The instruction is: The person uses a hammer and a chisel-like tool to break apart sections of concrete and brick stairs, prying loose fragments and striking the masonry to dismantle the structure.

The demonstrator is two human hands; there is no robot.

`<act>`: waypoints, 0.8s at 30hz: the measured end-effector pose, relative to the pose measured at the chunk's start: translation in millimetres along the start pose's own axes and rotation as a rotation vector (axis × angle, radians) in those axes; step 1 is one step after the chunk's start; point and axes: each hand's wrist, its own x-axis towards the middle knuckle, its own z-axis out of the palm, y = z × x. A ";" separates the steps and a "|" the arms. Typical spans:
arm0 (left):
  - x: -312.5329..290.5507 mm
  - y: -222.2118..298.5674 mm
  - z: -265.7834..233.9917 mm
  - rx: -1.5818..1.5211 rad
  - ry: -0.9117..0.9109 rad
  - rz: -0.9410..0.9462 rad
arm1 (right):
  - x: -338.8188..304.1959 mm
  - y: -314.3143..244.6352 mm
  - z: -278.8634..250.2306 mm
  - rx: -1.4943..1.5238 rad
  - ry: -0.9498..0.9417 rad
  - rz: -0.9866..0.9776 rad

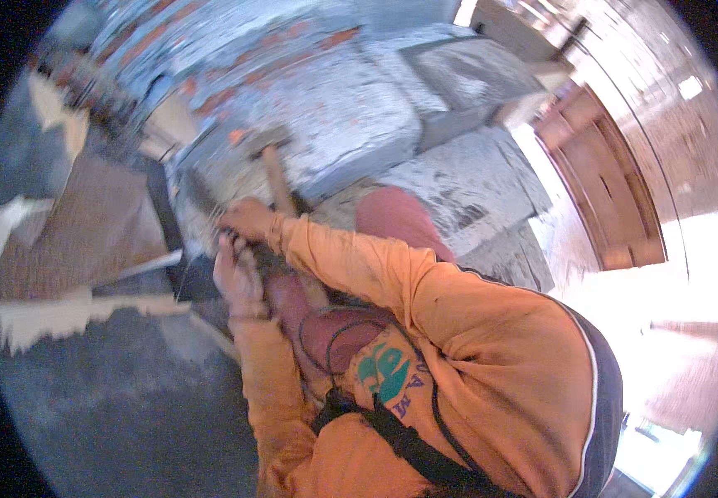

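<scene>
My hands meet in front of my knees, beside a pale stone step. My right hand (248, 220) is closed, fingertips pressed down on something small and dark that I cannot make out. Just below it, my left hand (238, 278) has its fingers curled up against the same spot; motion blur hides what lies between them. Beyond my right wrist a hammer (276, 170) with a wooden handle and a blocky head rests against the step, its lower handle hidden behind my forearm.
A worn stone ledge (350, 124) and patchy blue brick wall (234, 41) rise ahead. Brown sheet material (85, 232) lies to the left, above a dark grey surface (126, 398). A wooden panelled piece (603, 183) stands at right. My reddish-clad knee (396, 216) is close by.
</scene>
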 end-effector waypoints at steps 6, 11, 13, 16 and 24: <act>-38.0 5.3 -18.2 0.315 -0.342 -0.092 | -80.8 -9.4 -192.3 1.343 0.280 0.800; -28.4 -17.7 -23.8 0.364 -0.328 0.024 | -163.7 69.9 -239.4 0.882 0.651 0.828; -20.7 -21.0 -23.7 0.258 -0.261 -0.082 | -187.3 103.3 -251.4 0.750 0.798 0.897; -18.7 -28.8 -21.4 0.323 -0.264 -0.105 | -207.8 153.6 -269.8 0.761 0.912 1.079; -29.5 -14.1 -13.4 0.655 -0.154 0.088 | -172.7 153.7 -245.5 1.026 0.950 1.052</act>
